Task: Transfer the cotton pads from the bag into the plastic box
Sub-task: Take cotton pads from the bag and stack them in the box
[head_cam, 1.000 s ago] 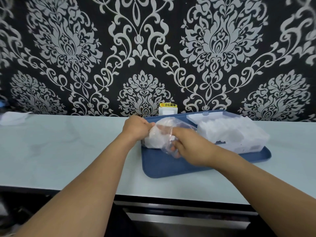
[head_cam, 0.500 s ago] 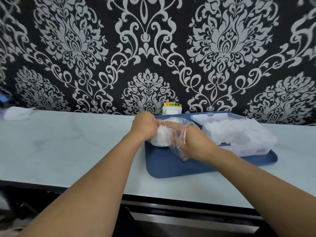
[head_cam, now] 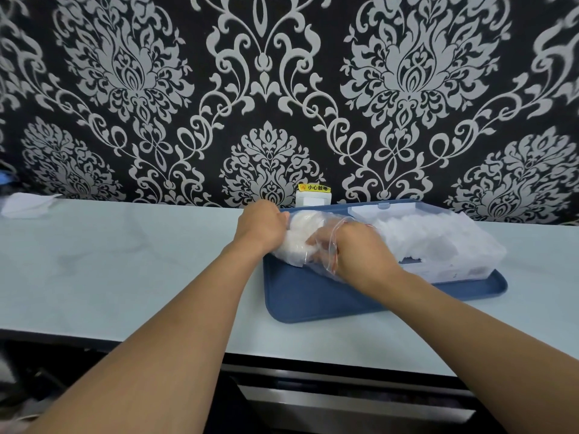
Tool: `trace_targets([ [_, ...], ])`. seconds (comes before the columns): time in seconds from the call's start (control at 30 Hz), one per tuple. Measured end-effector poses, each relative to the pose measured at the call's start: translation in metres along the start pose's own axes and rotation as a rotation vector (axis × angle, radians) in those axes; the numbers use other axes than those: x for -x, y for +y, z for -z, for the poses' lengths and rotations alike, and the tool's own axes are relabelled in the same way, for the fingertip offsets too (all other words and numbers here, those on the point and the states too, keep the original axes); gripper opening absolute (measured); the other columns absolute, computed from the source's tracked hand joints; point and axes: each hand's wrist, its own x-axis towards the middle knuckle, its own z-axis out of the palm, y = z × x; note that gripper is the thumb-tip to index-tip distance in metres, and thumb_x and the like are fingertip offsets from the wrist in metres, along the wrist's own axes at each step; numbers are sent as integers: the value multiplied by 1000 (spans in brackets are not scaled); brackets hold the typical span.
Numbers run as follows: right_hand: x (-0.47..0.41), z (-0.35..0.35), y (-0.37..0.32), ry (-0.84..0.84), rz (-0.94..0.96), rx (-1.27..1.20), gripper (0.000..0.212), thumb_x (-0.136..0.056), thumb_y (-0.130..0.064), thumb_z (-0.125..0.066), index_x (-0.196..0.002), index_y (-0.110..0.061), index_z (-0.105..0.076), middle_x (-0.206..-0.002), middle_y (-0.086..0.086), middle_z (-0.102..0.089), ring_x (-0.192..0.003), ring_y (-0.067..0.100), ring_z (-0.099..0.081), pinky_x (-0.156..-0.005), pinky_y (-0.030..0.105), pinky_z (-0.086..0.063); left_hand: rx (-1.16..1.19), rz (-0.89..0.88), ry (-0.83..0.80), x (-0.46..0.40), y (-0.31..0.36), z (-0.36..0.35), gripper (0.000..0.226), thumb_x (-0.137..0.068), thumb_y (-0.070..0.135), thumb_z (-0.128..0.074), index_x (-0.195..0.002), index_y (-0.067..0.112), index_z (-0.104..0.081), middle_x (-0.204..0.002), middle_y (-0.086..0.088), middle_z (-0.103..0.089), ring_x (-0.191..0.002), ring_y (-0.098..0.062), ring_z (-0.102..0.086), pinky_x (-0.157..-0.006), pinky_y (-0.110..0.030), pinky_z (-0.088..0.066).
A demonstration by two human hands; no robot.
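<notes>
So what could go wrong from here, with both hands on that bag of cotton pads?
The right hand is reaching into the thin clear bag while the left hand grips its other end; a hard pull might tear the plastic or spill cotton pads onto the blue tray.

The plastic box already looks heaped with white pads, so more might slide over its rim.

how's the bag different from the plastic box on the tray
The bag is soft, crumpled film; the plastic box is rigid and rectangular. Both hands, left and right, grip the bag, while the box stands untouched. The bag lies at the blue tray's left, the box at its right. Both are see-through and hold white cotton.
</notes>
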Motion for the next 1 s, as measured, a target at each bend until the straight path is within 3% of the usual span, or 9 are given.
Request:
trace_targets([
  [0.17,1,0,-3,60,145,117,18,-82,-40,-72,-93,-26,-75,-106,-4,-60,-84,25,-64,-69,31,-52,-24,-7,-22,2,-4,1,33,-100,33,-55,-84,10,-72,-92,-7,-72,-86,-28,-67,-84,-42,-57],
  [0.3,5,3,-5,-8,126,-60,20,-82,-34,-75,-101,-27,-71,-102,-3,-69,-93,22,-66,-77,33,-53,-17,11,-21,2,-4,1,32,-100,33,-56,-85,11,-73,-88,-8,-71,-84,-29,-66,-80,-38,-56],
  [0.43,7,0,-4,-34,107,-150,26,-86,-25,-74,-111,-20,-72,-103,1,-71,-91,18,-64,-83,34,-52,-19,9,-7,3,-2,-2,32,-100,34,-56,-84,11,-72,-89,-6,-71,-86,-28,-66,-82,-39,-56],
  [0.57,5,-4,-1,-23,103,-198,14,-87,-36,-71,-90,-24,-67,-86,-6,-67,-74,8,-58,-69,24,-47,-36,23,14,1,-1,-4,34,-101,33,-54,-84,10,-72,-91,-7,-72,-86,-28,-66,-81,-38,-55],
  [0.67,9,4,4,-60,68,-210,25,-82,-43,-74,-83,-28,-54,-75,-8,-58,-68,9,-53,-63,29,-46,-59,33,44,-4,-4,-6,34,-101,34,-53,-87,9,-73,-93,-8,-71,-89,-30,-66,-79,-35,-53],
  [0.77,16,22,7,-52,46,-256,27,-83,-27,-74,-76,-22,-49,-69,-6,-54,-60,7,-48,-55,23,-39,-60,46,49,-7,-4,-8,34,-101,33,-53,-88,9,-72,-94,-9,-71,-88,-30,-64,-77,-35,-50],
  [0.87,28,52,14,8,-30,-515,17,-84,-6,-70,-87,-16,-57,-70,7,-66,-56,23,-62,-54,37,-54,-62,50,62,-9,-6,-8,33,-101,31,-54,-86,9,-72,-94,-9,-71,-88,-30,-65,-79,-37,-53],
  [1.0,44,83,40,121,-312,-972,16,-94,-2,-60,-106,-8,-67,-67,9,-65,-48,18,-55,-43,25,-45,-37,100,125,-6,-1,1,44,-98,42,-56,-75,6,-66,-79,-10,-69,-81,-32,-65,-69,-34,-44],
])
